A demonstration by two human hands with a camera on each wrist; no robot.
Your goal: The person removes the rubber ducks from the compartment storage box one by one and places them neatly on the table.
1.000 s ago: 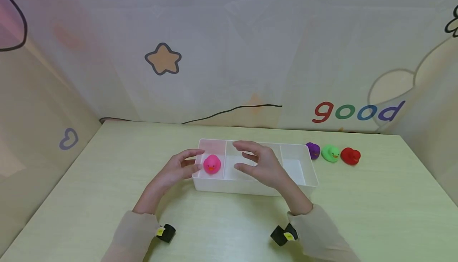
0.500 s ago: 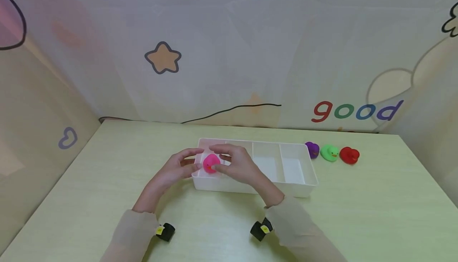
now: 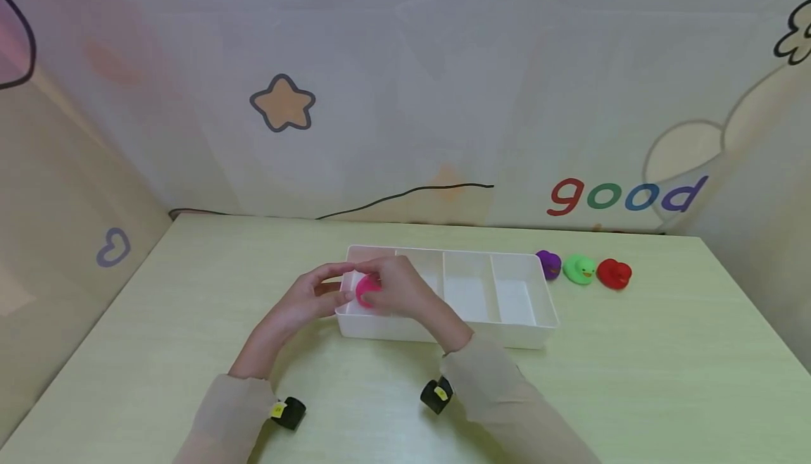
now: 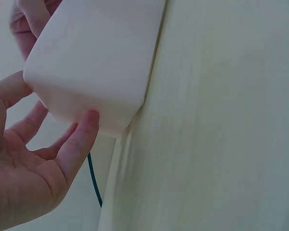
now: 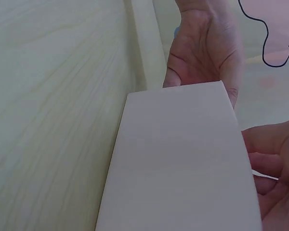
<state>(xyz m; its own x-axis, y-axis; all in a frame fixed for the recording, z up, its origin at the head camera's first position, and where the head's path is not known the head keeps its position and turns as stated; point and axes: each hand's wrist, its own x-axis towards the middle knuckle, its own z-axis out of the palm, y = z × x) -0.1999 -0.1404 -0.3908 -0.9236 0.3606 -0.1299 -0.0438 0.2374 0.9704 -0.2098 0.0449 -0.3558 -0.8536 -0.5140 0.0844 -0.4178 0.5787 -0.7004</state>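
My right hand (image 3: 400,286) reaches into the left compartment of a white divided box (image 3: 494,336), its thumb and fingers round a pink rubber duck (image 3: 365,286). Much of the duck is hidden behind that hand. At the box's left end is my left hand (image 3: 315,295), thumb and forefinger right at the rim. The left wrist view has this hand (image 4: 33,168) with spread fingertips touching the outer end wall. In the right wrist view, the box's front wall (image 5: 178,159) blocks the duck, with part of my right hand (image 5: 279,168) at the right edge.
To the right of the box, in a row on the pale table (image 3: 633,372), sit a purple duck (image 3: 549,265), a green duck (image 3: 579,269) and a red duck (image 3: 614,274). A printed cloth (image 3: 393,112) hangs behind the table.
My right hand has moved left from over the middle compartments to the left one and closed round the pink duck. My left hand has stayed at the box's end.
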